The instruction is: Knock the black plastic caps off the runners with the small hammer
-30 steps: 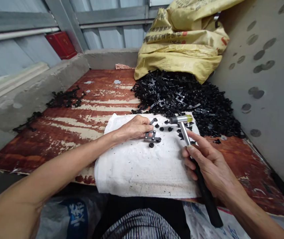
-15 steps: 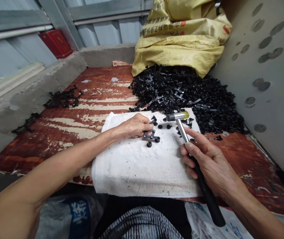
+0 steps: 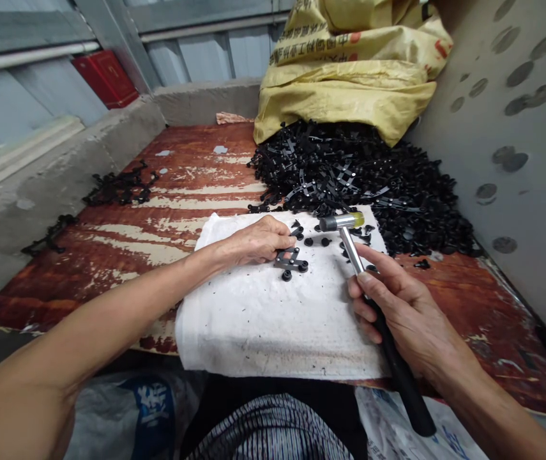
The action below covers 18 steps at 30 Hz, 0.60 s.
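Note:
My left hand (image 3: 264, 241) is closed on a black, jointed linkage part (image 3: 288, 259) with metal rivets, low over a white cloth (image 3: 253, 332). Round black pieces sit at the linkage's near end. In my right hand (image 3: 394, 294) is a mallet (image 3: 382, 319) with a black handle, a bright metal neck and a head with one black and one yellow face. Its head is raised to the right of the linkage, apart from it. Several small black caps (image 3: 326, 242) lie on the cloth between the linkage and the mallet.
Behind the cloth a large heap of black parts (image 3: 340, 172) spills from a yellow woven sack (image 3: 349, 96). More black linkages (image 3: 122, 185) lie at the left of the worn red-brown board (image 3: 196, 160). A spotted pale panel (image 3: 512, 191) stands on the right, with a red box (image 3: 105, 78) at back left.
The view has shifted very slightly. Both hands, the linkage and the mallet keep nearly the same places and grips.

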### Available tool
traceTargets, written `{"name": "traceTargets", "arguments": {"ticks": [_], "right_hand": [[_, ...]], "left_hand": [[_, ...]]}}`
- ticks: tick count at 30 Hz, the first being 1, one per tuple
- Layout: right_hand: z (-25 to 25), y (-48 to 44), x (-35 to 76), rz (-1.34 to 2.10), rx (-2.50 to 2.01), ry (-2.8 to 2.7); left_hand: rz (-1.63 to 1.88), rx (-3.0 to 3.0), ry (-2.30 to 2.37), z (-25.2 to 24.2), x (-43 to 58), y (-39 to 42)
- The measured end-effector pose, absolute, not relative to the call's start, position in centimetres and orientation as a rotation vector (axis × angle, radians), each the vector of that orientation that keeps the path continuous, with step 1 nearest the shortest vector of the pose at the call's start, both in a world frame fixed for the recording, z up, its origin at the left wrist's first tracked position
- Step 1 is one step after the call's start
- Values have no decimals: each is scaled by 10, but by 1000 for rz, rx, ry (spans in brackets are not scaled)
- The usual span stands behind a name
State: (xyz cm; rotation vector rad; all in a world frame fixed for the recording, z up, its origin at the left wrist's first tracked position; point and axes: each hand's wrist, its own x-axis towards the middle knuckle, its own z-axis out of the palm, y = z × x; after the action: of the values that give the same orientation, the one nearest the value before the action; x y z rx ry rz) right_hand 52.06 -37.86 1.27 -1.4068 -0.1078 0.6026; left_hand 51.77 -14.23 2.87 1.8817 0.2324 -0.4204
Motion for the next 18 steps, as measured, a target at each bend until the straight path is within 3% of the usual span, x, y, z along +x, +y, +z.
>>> {"name": "traceTargets", "arguments": {"ticks": [18], "right_hand": [[11,-379,522,596,-1403,-107]], "left_hand": [[-452,1733,280,31,519,-142]]}}
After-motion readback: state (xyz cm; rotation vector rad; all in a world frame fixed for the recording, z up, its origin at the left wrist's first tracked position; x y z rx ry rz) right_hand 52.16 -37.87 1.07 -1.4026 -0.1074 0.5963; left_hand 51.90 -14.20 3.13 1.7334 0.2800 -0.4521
